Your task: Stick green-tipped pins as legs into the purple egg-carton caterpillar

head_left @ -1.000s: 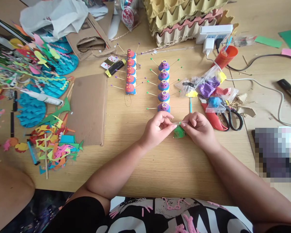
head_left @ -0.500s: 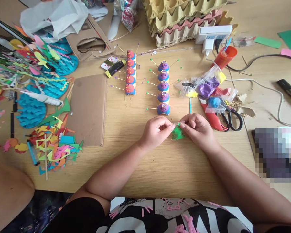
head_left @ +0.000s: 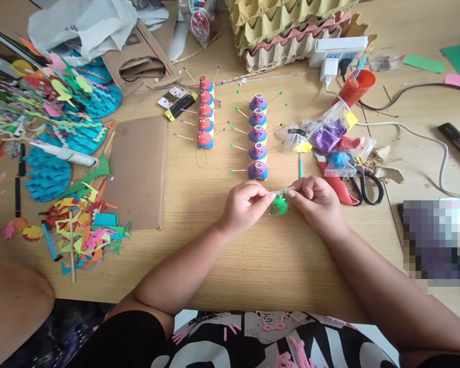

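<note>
Between my two hands hangs a small clear plastic bag (head_left: 279, 204) with something bright green inside, likely clay. My left hand (head_left: 249, 204) pinches the bag's top edge at its left end. At the right end of that edge, the thumb and finger of my right hand (head_left: 316, 202) are closed on it. Just beyond my hands stands a row of purple-and-blue egg-carton cups (head_left: 257, 134) with faces, yellow rings and green-tipped sticks. A second row of red-and-blue egg-carton cups (head_left: 205, 112), with purple-tipped sticks, is farther left.
Bags of coloured clay (head_left: 325, 139), scissors (head_left: 370, 186) and an orange cup (head_left: 358, 87) lie to the right. Stacked egg trays (head_left: 287, 30) and a power strip (head_left: 341, 51) stand at the back. Cardboard (head_left: 136, 174) and paper scraps (head_left: 92, 230) are on the left, near another person's arm (head_left: 15, 286).
The green bag has risen slightly and its front has turned more toward me. Both hands keep their pinch on its top edge, the right one shifted a little.
</note>
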The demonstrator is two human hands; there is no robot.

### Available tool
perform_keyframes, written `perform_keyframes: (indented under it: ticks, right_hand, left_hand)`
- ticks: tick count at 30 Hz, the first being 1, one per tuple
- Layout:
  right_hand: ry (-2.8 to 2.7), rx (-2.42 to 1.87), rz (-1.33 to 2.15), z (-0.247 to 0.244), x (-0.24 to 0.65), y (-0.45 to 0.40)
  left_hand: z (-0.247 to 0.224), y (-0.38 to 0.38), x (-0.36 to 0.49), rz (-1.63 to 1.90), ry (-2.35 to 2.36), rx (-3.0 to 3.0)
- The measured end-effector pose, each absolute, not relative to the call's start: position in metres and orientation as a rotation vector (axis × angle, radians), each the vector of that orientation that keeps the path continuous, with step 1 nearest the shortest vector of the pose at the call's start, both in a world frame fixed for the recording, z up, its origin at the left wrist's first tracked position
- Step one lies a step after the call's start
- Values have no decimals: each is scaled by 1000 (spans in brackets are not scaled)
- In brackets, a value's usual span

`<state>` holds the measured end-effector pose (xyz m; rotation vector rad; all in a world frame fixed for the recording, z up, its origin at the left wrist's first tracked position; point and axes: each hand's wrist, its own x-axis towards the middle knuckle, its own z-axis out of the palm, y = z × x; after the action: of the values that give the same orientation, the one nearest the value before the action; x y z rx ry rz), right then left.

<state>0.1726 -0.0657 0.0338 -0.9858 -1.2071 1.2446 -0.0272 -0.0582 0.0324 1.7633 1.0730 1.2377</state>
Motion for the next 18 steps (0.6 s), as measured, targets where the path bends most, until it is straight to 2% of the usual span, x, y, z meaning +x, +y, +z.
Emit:
perform_keyframes:
  ticks: [18]
  right_hand:
    - [-1280, -979, 1295, 33, 172, -67]
  left_hand:
    - [32, -57, -29, 1181, 1028, 1736]
